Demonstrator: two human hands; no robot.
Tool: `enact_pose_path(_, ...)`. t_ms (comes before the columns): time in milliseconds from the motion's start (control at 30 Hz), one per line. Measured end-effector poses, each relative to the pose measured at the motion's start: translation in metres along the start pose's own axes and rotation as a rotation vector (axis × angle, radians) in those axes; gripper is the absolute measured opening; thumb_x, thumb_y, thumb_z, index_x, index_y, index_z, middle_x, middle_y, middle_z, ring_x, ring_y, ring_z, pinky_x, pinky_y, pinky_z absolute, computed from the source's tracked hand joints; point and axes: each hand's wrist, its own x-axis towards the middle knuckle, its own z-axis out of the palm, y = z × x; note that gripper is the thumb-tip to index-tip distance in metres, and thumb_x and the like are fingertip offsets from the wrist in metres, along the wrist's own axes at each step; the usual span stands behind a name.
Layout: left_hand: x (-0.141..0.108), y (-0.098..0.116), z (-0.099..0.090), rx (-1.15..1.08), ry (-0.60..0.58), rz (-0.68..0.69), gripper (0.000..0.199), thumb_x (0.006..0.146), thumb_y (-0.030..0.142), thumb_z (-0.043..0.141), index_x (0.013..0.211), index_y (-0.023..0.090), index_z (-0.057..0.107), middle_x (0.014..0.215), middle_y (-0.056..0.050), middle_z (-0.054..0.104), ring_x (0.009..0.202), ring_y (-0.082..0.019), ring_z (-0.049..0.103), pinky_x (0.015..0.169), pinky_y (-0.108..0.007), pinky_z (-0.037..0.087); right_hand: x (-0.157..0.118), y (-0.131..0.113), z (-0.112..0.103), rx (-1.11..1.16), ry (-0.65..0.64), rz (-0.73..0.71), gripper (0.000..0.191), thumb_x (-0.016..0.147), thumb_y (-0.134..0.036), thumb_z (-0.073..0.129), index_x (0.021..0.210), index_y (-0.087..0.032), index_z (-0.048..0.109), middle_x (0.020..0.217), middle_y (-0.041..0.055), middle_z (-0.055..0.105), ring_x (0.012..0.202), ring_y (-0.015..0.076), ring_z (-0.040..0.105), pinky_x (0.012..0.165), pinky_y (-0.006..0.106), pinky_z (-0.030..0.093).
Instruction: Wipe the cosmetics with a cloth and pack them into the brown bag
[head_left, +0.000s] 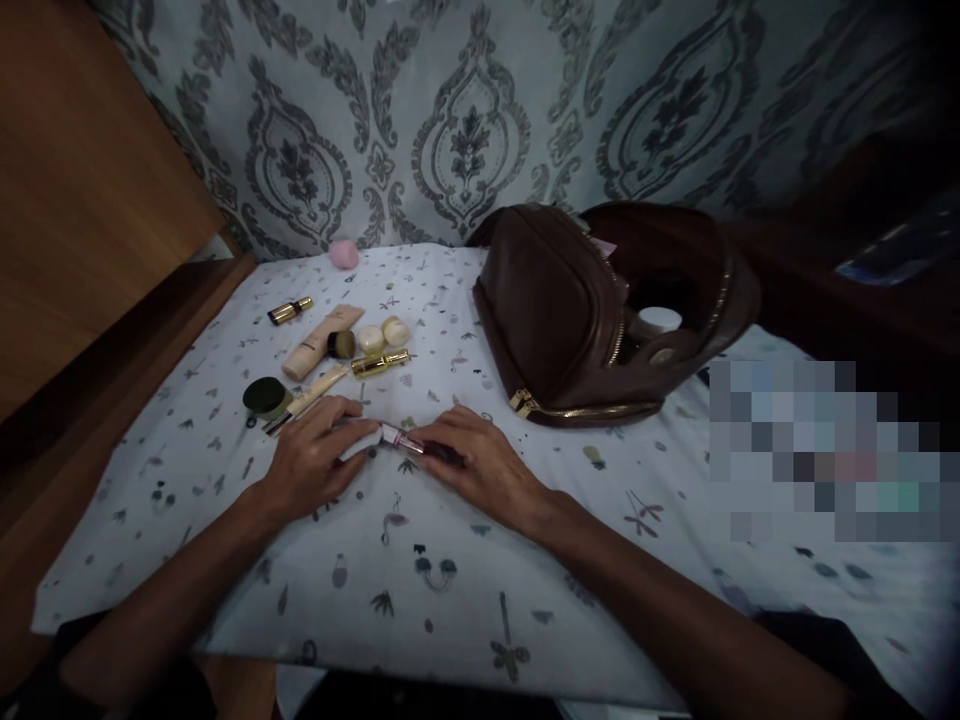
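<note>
A slim cosmetic tube with a clear, pinkish middle and a dark end lies between my two hands, low over the patterned cloth. My left hand pinches its pale left end. The fingers of my right hand close round its dark right end. Just beyond my left hand are a cream-coloured slim tube and a dark-lidded jar. Farther back lie a beige squeeze tube, a gold tube, a small dark jar and two small pale jars.
An open brown bag stands at the back right, with a white-lidded item inside. A pink item and a black-and-gold lipstick are at the back left. A wooden cabinet borders the left side.
</note>
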Motion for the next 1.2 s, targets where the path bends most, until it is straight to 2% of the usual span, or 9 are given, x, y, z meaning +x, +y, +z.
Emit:
enact_pose_path(100, 0.0, 0.002, 0.001, -0.022, 0.01, -0.026, 0.019, 0.089, 0.019, 0.06, 0.106, 0.017, 0.067, 0.097, -0.009, 0.062, 0.085, -0.02, 0.062, 0.07, -0.031, 0.053, 0.0, 0.0, 0.002, 0.008, 0.002, 0.014, 0.019, 0.089, -0.021, 0.065, 0.107, -0.018, 0.07, 0.089, 0.006, 0.068, 0.086, 0.0208, 0.059, 0.076, 0.034, 0.049)
enact_pose_path(367, 0.004, 0.015, 0.001, 0.016, -0.011, 0.02, 0.02, 0.089, 0.018, 0.057, 0.107, 0.016, 0.066, 0.096, -0.01, 0.062, 0.084, -0.021, 0.061, 0.066, -0.031, 0.053, -0.002, -0.004, 0.003, 0.001, 0.02, 0.073, 0.05, 0.083, -0.014, 0.07, 0.13, -0.019, 0.055, 0.094, 0.0055, 0.068, 0.093, 0.0226, 0.06, 0.083, 0.04, 0.051)
enact_pose_path(500, 0.011, 0.032, 0.003, 0.048, -0.067, 0.054, 0.024, 0.089, 0.018, 0.056, 0.11, 0.016, 0.065, 0.097, -0.011, 0.063, 0.087, -0.023, 0.06, 0.065, -0.032, 0.054, -0.003, -0.005, 0.006, 0.043, 0.02, 0.071, 0.062, 0.082, -0.009, 0.067, 0.139, -0.024, 0.046, 0.094, 0.0038, 0.066, 0.092, 0.0214, 0.059, 0.084, 0.04, 0.052)
enact_pose_path(633, 0.019, 0.048, 0.007, 0.072, -0.096, 0.142, 0.028, 0.089, 0.018, 0.057, 0.115, 0.01, 0.061, 0.1, -0.014, 0.063, 0.091, -0.025, 0.059, 0.065, -0.034, 0.055, -0.003, -0.002, 0.008, 0.053, 0.029, 0.062, 0.076, 0.076, -0.001, 0.059, 0.146, -0.025, 0.038, 0.096, 0.0041, 0.063, 0.091, 0.0213, 0.057, 0.083, 0.041, 0.051)
enact_pose_path(800, 0.02, 0.047, 0.01, 0.069, -0.093, 0.183, 0.032, 0.09, 0.014, 0.055, 0.121, 0.012, 0.058, 0.101, -0.012, 0.064, 0.091, -0.024, 0.059, 0.065, -0.033, 0.055, -0.004, -0.001, 0.007, 0.072, 0.011, 0.058, 0.084, 0.073, 0.001, 0.057, 0.149, -0.025, 0.033, 0.1, 0.0048, 0.061, 0.092, 0.0212, 0.057, 0.086, 0.041, 0.051)
enact_pose_path(933, 0.015, 0.033, 0.003, 0.029, -0.144, 0.168, 0.031, 0.088, 0.014, 0.057, 0.119, 0.015, 0.061, 0.102, -0.013, 0.064, 0.093, -0.025, 0.06, 0.068, -0.035, 0.056, -0.003, -0.003, 0.007, 0.072, 0.012, 0.083, 0.079, 0.078, -0.006, 0.065, 0.149, -0.024, 0.034, 0.097, 0.0043, 0.062, 0.091, 0.0213, 0.058, 0.082, 0.039, 0.052)
enact_pose_path(1033, 0.012, 0.019, -0.006, 0.055, -0.118, 0.137, 0.023, 0.089, 0.019, 0.058, 0.111, 0.016, 0.065, 0.096, -0.01, 0.064, 0.087, -0.022, 0.06, 0.066, -0.032, 0.054, -0.003, -0.004, 0.006, 0.05, 0.005, 0.087, 0.071, 0.08, -0.01, 0.069, 0.145, -0.019, 0.04, 0.095, 0.0039, 0.064, 0.091, 0.021, 0.059, 0.082, 0.039, 0.052)
enact_pose_path(1100, 0.011, 0.011, -0.01, 0.069, -0.094, 0.111, 0.019, 0.09, 0.02, 0.058, 0.106, 0.017, 0.067, 0.092, -0.009, 0.064, 0.082, -0.02, 0.06, 0.065, -0.031, 0.052, -0.002, -0.005, 0.004, 0.013, -0.006, 0.072, 0.057, 0.082, -0.013, 0.07, 0.135, -0.017, 0.051, 0.093, 0.0044, 0.065, 0.091, 0.0213, 0.058, 0.083, 0.038, 0.051)
enact_pose_path(1200, 0.009, 0.004, -0.014, 0.044, -0.095, 0.076, 0.016, 0.091, 0.02, 0.058, 0.102, 0.016, 0.069, 0.09, -0.008, 0.064, 0.08, -0.019, 0.059, 0.066, -0.031, 0.051, 0.0, -0.007, 0.0, -0.061, -0.05, 0.061, 0.024, 0.083, -0.018, 0.071, 0.106, -0.016, 0.067, 0.09, 0.006, 0.065, 0.09, 0.0223, 0.057, 0.08, 0.037, 0.05)
